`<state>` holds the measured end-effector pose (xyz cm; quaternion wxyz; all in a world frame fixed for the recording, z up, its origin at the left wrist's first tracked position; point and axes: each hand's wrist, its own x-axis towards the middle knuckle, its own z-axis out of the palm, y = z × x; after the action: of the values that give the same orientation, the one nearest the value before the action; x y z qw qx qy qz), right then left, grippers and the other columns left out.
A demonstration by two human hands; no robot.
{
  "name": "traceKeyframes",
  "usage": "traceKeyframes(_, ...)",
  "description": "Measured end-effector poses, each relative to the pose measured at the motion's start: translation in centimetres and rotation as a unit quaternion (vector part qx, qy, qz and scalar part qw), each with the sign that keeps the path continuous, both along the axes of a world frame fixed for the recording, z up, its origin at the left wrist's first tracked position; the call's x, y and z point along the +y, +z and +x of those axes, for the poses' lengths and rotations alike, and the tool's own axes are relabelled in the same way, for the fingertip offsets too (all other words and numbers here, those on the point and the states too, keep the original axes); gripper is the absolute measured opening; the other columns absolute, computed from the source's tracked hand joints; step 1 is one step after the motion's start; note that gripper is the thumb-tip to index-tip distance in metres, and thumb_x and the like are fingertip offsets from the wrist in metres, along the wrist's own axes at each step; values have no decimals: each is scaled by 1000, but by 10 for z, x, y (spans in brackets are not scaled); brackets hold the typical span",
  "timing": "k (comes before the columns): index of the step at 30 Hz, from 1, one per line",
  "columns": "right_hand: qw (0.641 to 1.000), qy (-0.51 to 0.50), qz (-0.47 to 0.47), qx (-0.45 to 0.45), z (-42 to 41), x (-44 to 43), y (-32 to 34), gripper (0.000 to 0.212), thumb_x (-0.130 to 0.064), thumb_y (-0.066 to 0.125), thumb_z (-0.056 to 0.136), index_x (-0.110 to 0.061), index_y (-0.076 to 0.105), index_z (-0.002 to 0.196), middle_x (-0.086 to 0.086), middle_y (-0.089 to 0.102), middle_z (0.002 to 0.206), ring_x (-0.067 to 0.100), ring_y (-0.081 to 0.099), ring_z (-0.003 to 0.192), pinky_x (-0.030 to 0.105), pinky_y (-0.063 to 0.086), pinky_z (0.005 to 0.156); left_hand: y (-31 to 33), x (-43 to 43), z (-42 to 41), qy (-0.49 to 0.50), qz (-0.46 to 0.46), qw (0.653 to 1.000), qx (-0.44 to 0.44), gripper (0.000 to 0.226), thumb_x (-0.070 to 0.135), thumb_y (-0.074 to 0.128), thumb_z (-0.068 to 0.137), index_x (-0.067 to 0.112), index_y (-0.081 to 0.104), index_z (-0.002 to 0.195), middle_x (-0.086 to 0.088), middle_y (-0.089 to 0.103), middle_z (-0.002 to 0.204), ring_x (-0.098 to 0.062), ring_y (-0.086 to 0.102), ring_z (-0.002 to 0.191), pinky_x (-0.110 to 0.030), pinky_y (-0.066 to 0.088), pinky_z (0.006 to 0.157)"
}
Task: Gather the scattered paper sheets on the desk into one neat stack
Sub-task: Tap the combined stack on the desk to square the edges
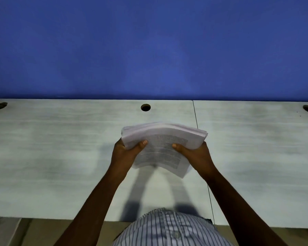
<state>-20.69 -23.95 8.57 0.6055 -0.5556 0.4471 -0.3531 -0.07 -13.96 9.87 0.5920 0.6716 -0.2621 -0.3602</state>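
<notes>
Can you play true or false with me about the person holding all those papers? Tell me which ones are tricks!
1. Both hands are holding the paper stack. True: the left hand and the right hand grip it from either side, thumbs on top.
2. The wall behind the desk is red. False: the wall is blue.
3. The top sheet has printed text on it. True, though it is too blurred to read.
4. Lots of loose sheets are spread over the desk. False: the desk shows no loose sheets; the papers are in the hands.
5. The desk has a round hole near its back edge. True: the hole sits beyond the stack.
</notes>
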Motion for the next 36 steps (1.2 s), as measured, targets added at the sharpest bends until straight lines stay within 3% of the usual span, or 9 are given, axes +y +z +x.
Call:
traceKeyframes(3,1000,-12,2,13,5,-9,7,33,-25,90,70,-21,75,98,0,78,97,16,74,91,44,61,86,9,-11,2,15,-5,1000,-9,29,19,83,78,27,70,103,10,75,95,-14,72,96,-25,57,80)
traceKeyframes(8,1000,-3,-21,-21,-7,-18,17,28,-12,86,73,-28,71,91,-12,76,86,4,73,82,20,58,70,9,-13,3,-3,-42,999,-4,28,10,81,78,28,71,97,15,77,87,-3,72,85,-14,54,70)
traceKeyframes(10,1000,-2,-5,-4,-10,-14,6,30,-11,87,71,-27,72,91,-9,77,89,9,74,87,24,59,74,-3,-12,-1,-13,-20,1000,15,31,10,83,75,26,71,98,13,77,88,-11,73,92,-16,54,71)
traceKeyframes(13,999,-4,28,16,-8,-10,-11,30,-12,89,70,-24,75,94,-1,78,97,18,74,96,35,60,85,-17,-16,-6,-17,12,999,37,30,11,83,76,26,70,98,10,77,91,-20,72,101,-24,56,78)
traceKeyframes(16,999,-10,31,0,-8,-16,-3,26,-12,87,72,-23,75,92,-6,78,92,14,74,90,26,60,77,-9,-20,-5,-15,4,1000,25,29,16,82,78,25,71,103,4,77,101,-19,71,101,-37,56,89)
traceKeyframes(22,999,-6,44,-9,-11,-7,-14,31,-10,87,72,-27,73,94,-4,77,99,12,74,94,30,60,81,-13,-12,-6,-3,1,999,39,35,4,84,74,26,70,98,13,77,87,-6,72,86,-17,56,69)
traceKeyframes(30,996,50,65,40,-10,-20,-21,28,-17,85,76,-28,74,100,-9,76,102,6,72,96,27,57,88,-26,-18,-3,-75,93,991,64,35,16,85,76,27,72,107,7,76,107,-10,71,102,-29,53,92)
traceKeyframes(33,982,79,169,1,-8,-31,-14,33,-11,77,84,-10,71,117,9,74,116,20,72,103,31,58,88,-20,-20,9,-139,128,978,90,34,17,80,81,22,72,114,4,75,113,-15,71,106,-35,52,99)
traceKeyframes(36,931,125,342,-34,-13,-33,-14,39,-14,68,91,-2,64,128,18,69,122,33,68,109,42,57,92,-27,-13,15,-165,156,948,224,35,14,67,91,8,66,126,-11,71,122,-29,70,108,-43,55,94)
